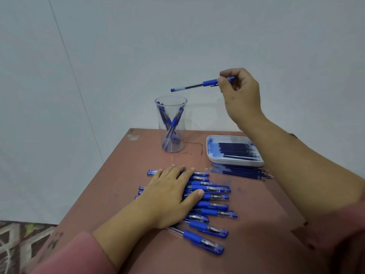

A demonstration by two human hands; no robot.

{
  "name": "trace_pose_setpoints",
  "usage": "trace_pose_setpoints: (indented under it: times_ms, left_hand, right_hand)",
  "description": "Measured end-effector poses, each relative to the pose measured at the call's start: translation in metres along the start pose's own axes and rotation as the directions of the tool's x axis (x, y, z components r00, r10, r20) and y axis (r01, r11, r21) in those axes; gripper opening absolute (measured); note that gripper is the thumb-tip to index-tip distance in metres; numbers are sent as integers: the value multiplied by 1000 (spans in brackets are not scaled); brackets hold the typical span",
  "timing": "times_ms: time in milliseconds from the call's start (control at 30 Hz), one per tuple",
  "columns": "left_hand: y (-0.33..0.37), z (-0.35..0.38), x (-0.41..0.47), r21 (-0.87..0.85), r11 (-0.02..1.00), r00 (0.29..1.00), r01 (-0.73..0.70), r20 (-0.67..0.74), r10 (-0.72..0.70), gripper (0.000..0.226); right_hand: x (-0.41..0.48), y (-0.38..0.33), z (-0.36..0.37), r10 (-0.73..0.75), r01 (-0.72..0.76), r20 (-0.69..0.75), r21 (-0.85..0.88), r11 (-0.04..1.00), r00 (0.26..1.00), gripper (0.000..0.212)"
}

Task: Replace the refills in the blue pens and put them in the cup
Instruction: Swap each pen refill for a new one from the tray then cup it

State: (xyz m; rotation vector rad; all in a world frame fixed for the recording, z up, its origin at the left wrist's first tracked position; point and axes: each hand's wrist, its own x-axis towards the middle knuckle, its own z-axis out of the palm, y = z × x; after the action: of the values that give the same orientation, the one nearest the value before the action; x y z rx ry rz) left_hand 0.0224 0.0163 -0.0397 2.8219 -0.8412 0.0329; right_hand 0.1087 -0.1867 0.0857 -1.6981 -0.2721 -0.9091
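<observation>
You face a plain, pale grey wall [177,36], evenly lit, filling the view from nine through twelve to three o'clock. A thin seam [75,76] slants down it at ten o'clock. Below, toward six o'clock, stands a reddish-brown table [122,175], its top scuffed and stained, with a chipped patch [132,135] at its far left corner. At seven o'clock you see a patterned floor covering [17,246] in brown and white.

Right hand [240,91] pinches pen [197,85] above cup [171,126]; left hand [167,194] flat on pens [209,204].
</observation>
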Motion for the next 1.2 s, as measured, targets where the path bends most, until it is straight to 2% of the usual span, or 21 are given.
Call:
trace_pose_setpoints:
  times_ms: [100,200,400,700,833,933,1033,1200]
  left_hand:
    - [1,-2,0,-9,1000,1000,11,29,-10,81]
    - [1,-3,0,-7,1000,999,12,40,-12,72]
    - [-1,-3,1,-20,1000,999,-4,45,4,89]
    - [-1,-3,2,-20,1000,999,-2,46,3,85]
    - [2,-8,0,-35,999,999,11,33,-10,81]
    - [5,-8,-1,-31,999,1000,25,20,-24,70]
    - [7,-8,-2,-30,999,1000,24,12,-24,67]
    - [6,-9,-3,-74,997,999,34,7,-33,65]
  right_hand:
    - [8,8,22,13,-13,7,-14,1000,1000,19]
    - [7,16,42,-17,21,72,-57,998,997,27]
    - [1,37,58,-27,69,218,-186,980,976,9]
    - [-50,35,-3,64,38,325,-298,954,944,10]
    - [-88,15,-32,126,26,438,-325,945,890,8]
    - [-118,-6,-52,189,30,567,-354,935,802,6]
    - [-150,-22,-68,202,44,656,-337,940,727,9]
    - [-182,-27,-82,169,92,699,-320,943,694,11]
